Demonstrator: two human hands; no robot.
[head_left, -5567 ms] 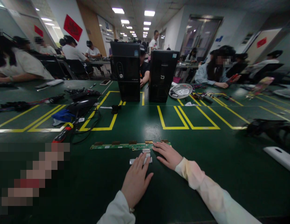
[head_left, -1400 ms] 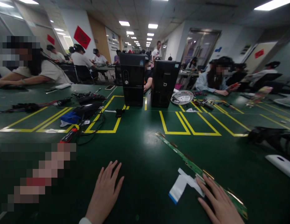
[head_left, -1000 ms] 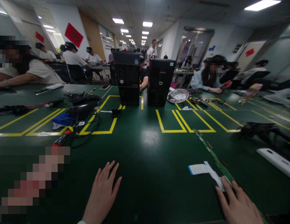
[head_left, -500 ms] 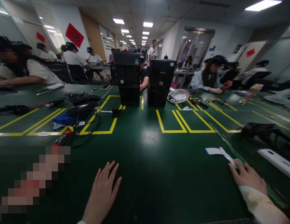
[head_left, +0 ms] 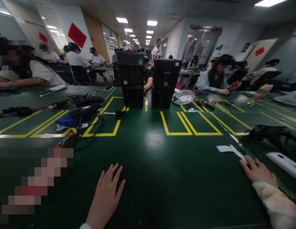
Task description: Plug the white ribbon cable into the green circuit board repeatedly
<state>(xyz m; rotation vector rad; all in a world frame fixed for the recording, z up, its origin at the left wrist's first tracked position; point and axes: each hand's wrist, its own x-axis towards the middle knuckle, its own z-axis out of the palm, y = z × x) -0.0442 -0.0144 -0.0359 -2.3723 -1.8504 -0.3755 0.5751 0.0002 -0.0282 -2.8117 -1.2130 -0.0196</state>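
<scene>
My left hand [head_left: 106, 190] lies palm down on the green tabletop, its fingers stretched out and slightly apart, with nothing in it. At the right, my right hand [head_left: 261, 173] is closed over a long, narrow green circuit board strip [head_left: 226, 129]. A white ribbon cable with a blue end [head_left: 225, 149] runs out from under its fingertips and lies on the table. Part of the strip is hidden below the hand; its lower end shows past the sleeve.
Two black computer towers [head_left: 131, 79] stand upright at the middle back. Right of them is a round white basket [head_left: 183, 97] with parts. A white device [head_left: 285, 167] lies beyond my right hand. Cables [head_left: 87, 100] and a red-and-black tool handle [head_left: 65, 140] lie left. People sit around.
My right hand has shifted slightly to the right, and the strip and ribbon cable have moved with it. My left hand stays in place. The view has turned a little.
</scene>
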